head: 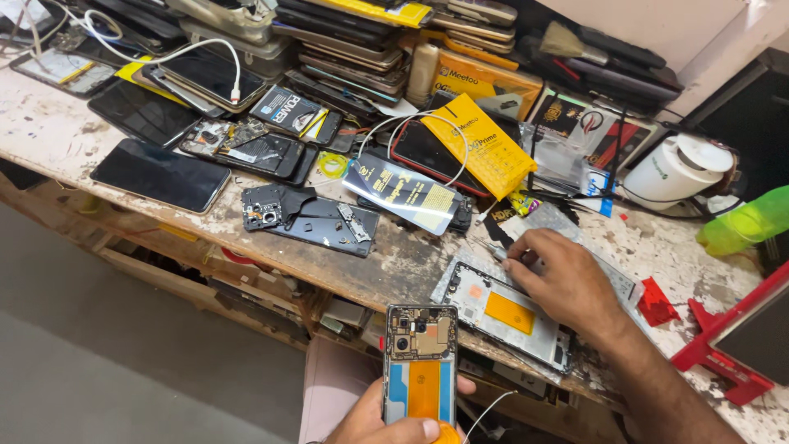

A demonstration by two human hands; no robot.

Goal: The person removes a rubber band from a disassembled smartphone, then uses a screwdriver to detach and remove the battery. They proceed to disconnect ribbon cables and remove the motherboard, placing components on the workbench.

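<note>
My left hand [386,419] sits at the bottom centre of the frame, fingers wrapped around an opened phone [420,362], thumb pressed across its lower edge. The phone stands upright in my grip, back cover off, circuit board and camera parts at the top, an orange panel with blue strips below. It hangs off the bench, above my lap. A thin white wire [485,409] curls just right of it.

My right hand [567,284] is right of centre, resting on the bench [49,123]. Fingers are bunched together, tips pinching a small metal tool [499,252]; only its short tip shows, so I cannot tell what kind. The hand lies over a phone frame [505,316] lying flat near the bench edge, silver with an orange patch in the middle.

Centre frame: a dark back cover [325,224] with loose parts on it. Left of that, a black phone [160,175] face up. Upper centre, a yellow packet [481,148] tilted, and a dark blue packet [407,195] just below it, with a white cable [411,123] looping over them. Top of frame holds a stack of phones [345,49]. Upper right, a white container [678,168]; far right, a green object [744,222], blurred. Lower right, a red holder [723,349], with a small red piece [657,302] just beside my wrist.
</note>
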